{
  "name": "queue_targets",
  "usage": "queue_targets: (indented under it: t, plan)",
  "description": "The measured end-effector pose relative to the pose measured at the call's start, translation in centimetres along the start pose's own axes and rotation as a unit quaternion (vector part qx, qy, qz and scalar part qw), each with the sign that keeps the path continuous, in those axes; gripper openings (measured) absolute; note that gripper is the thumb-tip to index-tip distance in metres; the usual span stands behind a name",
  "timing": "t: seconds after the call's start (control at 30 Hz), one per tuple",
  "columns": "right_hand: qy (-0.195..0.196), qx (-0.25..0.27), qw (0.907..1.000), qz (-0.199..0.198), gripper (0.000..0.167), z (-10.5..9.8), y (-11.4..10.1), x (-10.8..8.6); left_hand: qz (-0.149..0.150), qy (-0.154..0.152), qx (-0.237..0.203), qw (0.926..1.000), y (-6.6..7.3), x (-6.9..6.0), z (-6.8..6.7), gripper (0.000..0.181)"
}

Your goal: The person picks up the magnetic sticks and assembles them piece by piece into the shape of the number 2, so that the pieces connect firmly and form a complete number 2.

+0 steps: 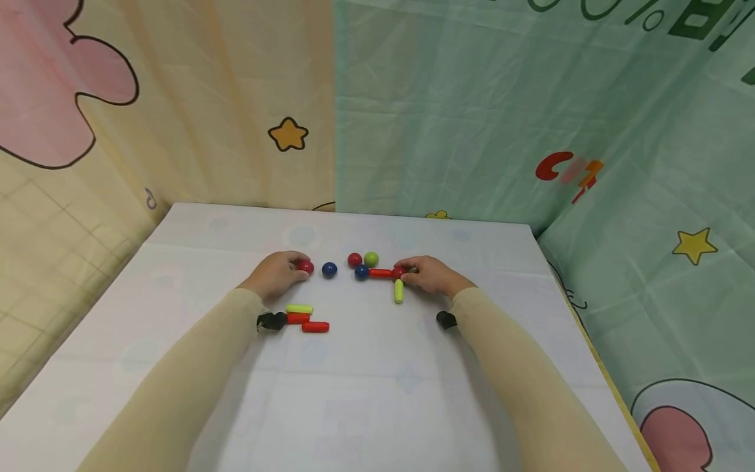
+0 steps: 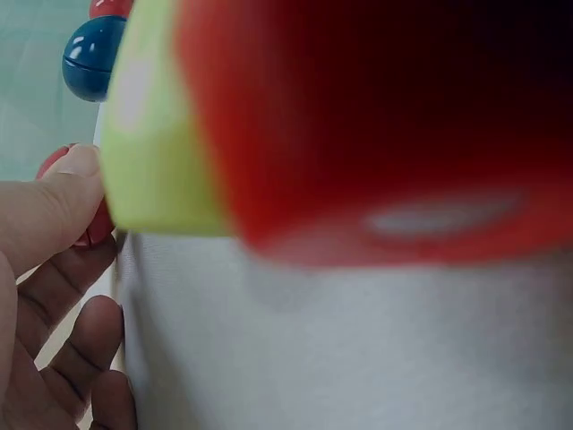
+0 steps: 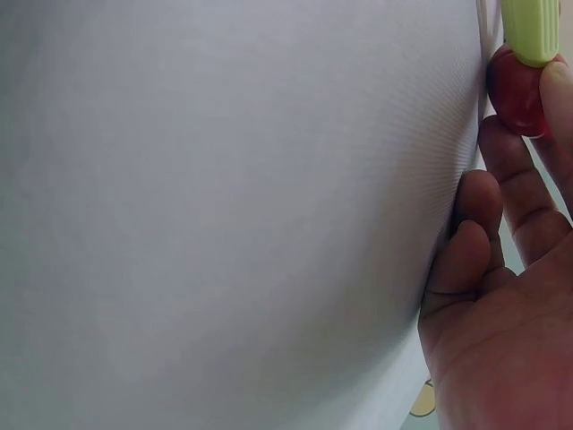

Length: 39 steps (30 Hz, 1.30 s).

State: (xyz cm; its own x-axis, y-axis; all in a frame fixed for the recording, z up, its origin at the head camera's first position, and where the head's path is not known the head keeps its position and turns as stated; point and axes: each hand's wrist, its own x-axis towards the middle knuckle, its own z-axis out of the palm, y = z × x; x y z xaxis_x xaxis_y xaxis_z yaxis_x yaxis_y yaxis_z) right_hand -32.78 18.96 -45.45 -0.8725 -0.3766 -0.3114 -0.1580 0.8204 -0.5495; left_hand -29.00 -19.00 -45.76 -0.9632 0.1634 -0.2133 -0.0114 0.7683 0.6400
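On the white table, my left hand (image 1: 275,273) pinches a red ball (image 1: 306,267) between thumb and fingertips. A blue ball (image 1: 329,270) lies just to its right. My right hand (image 1: 433,275) pinches another red ball (image 1: 398,272), where a red rod (image 1: 381,273) and a yellow-green rod (image 1: 399,292) meet. The red rod's other end meets a second blue ball (image 1: 362,272). The right wrist view shows the yellow-green rod (image 3: 532,31) against that red ball (image 3: 517,92). In the left wrist view, a blurred red rod (image 2: 376,134) covers much of the scene.
A red ball (image 1: 354,259) and a green ball (image 1: 371,259) lie behind the joined pieces. Near my left wrist are a yellow-green rod (image 1: 299,309) and two red rods (image 1: 315,327). Printed curtains (image 1: 436,118) hang along the table's back and sides.
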Motion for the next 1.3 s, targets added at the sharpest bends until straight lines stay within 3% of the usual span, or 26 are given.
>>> queue_targets:
  t: [1.3]
  plan:
    - [-0.001, 0.009, 1.0000, 0.002, 0.041, -0.02, 0.33, 0.31, -0.001, 0.006, -0.001, 1.0000, -0.38, 0.39, 0.14, 0.048]
